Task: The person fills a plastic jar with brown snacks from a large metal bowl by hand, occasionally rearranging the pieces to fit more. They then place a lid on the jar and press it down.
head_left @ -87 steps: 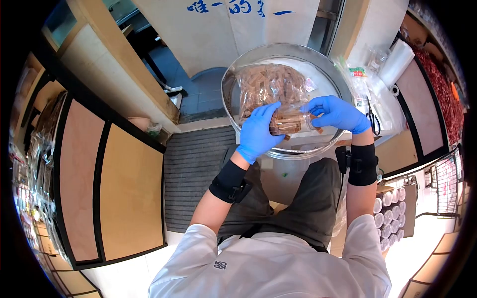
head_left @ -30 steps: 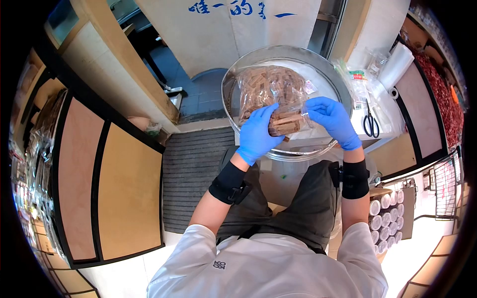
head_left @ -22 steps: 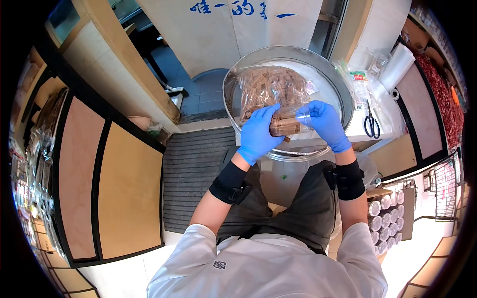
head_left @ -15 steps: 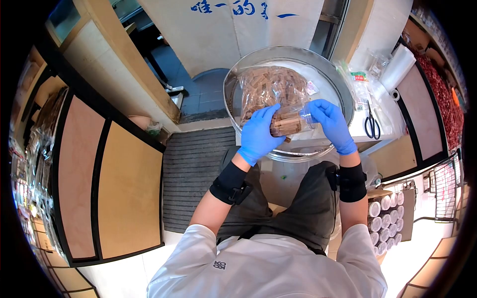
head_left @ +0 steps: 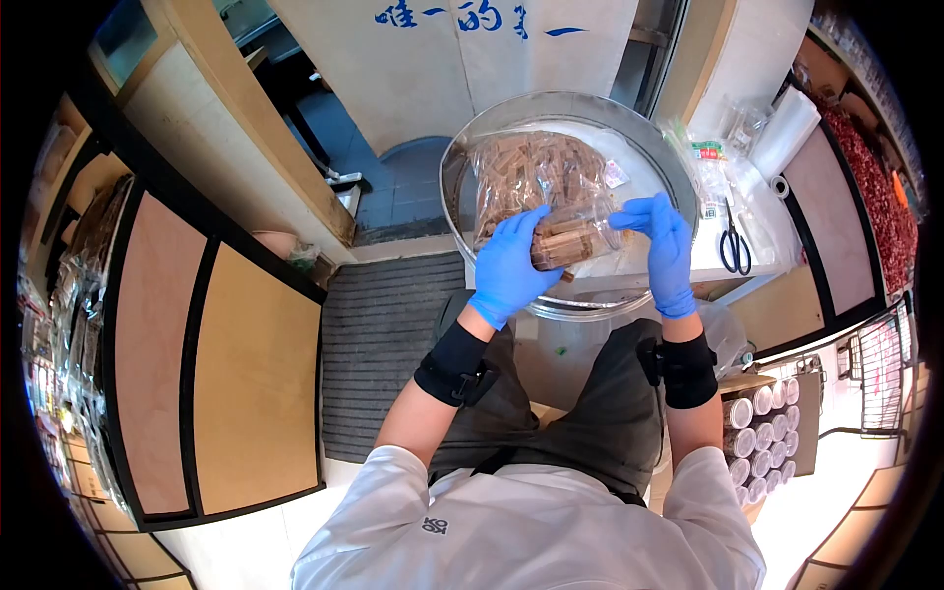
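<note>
My left hand (head_left: 511, 264), in a blue glove, is closed around a clear plastic jar (head_left: 568, 246) partly filled with brown woody strips. The jar lies on its side, its mouth towards the right. Beside that mouth my right hand (head_left: 669, 256), also gloved in blue, has its fingers stretched out, fingertips right at the rim. Behind the jar, a clear plastic bag (head_left: 539, 172) full of similar brown strips rests in a large round metal-rimmed tray (head_left: 454, 182). A few strips poke out below the jar near my left fingers.
Black-handled scissors (head_left: 735, 249) and plastic packaging (head_left: 716, 177) lie on the white surface right of the tray. A clear plastic roll (head_left: 790, 133) is farther back. Several lidded jars (head_left: 762, 438) stand by my right elbow. Wooden cabinets (head_left: 254, 379) flank the left side.
My right hand has opened from a grip at the jar's mouth, its fingers now straightened and turned upward. The left hand still holds the jar in nearly the same place.
</note>
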`<state>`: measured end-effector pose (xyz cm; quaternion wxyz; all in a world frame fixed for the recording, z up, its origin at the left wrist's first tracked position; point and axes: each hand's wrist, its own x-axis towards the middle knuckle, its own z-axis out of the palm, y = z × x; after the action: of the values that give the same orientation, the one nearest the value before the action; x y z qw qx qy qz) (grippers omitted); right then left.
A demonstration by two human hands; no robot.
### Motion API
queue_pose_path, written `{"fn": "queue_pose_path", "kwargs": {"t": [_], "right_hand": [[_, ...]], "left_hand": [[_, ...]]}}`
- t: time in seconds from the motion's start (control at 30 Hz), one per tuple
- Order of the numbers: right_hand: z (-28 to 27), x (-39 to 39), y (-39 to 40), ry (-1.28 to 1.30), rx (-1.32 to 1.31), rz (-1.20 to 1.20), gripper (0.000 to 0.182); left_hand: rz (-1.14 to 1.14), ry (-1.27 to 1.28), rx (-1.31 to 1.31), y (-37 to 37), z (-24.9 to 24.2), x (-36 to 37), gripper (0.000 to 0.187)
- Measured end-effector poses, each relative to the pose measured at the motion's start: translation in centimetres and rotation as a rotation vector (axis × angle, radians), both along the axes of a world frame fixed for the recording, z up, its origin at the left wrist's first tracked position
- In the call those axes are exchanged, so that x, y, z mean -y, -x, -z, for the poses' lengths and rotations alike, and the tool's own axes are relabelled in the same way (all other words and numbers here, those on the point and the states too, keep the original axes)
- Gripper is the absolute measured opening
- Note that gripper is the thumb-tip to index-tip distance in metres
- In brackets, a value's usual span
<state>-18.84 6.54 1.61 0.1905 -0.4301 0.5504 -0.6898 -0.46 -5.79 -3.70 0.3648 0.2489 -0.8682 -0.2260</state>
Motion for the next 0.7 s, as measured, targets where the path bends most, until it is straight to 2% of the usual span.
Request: {"fn": "queue_pose_path", "kwargs": {"t": [0.13,0.2,0.23,0.3,0.33,0.43,0.57,0.63,0.7], "right_hand": [[3.1,0.2,2.8,-0.015,0.094,0.165,0.035],[3.1,-0.3,2.7,-0.343,0.106,0.067,0.024],[3.2,-0.2,2.3,-0.34,0.108,0.071,0.024],[3.8,0.1,1.4,-0.413,-0.133,-0.138,0.021],[4.3,0.2,1.6,-0.399,-0.421,-0.148,0.022],[4.4,1.4,1.5,-0.537,-0.549,-0.153,0.031],[4.9,2.7,-0.4,-0.461,-0.567,-0.28,0.041],[6.0,3.3,-0.6,-0.545,-0.731,-0.354,0.047],[6.7,3.7,-1.2,-0.525,-0.821,-0.286,0.047]], "left_hand": [[-0.032,0.021,-0.05,0.2,0.4,0.0,0.082],[-0.025,0.021,-0.046,0.2,0.5,0.1,0.083],[-0.024,0.012,-0.041,0.2,0.5,0.1,0.083],[-0.024,0.015,-0.04,0.2,0.5,0.0,0.084],[-0.03,0.018,-0.038,0.2,0.5,-0.1,0.085],[-0.018,0.038,-0.039,0.3,0.6,0.1,0.085],[-0.021,0.035,-0.038,0.3,0.7,0.2,0.086],[-0.024,0.039,-0.038,0.2,0.5,0.1,0.085],[-0.022,0.049,-0.045,0.3,0.7,0.1,0.085]]}}
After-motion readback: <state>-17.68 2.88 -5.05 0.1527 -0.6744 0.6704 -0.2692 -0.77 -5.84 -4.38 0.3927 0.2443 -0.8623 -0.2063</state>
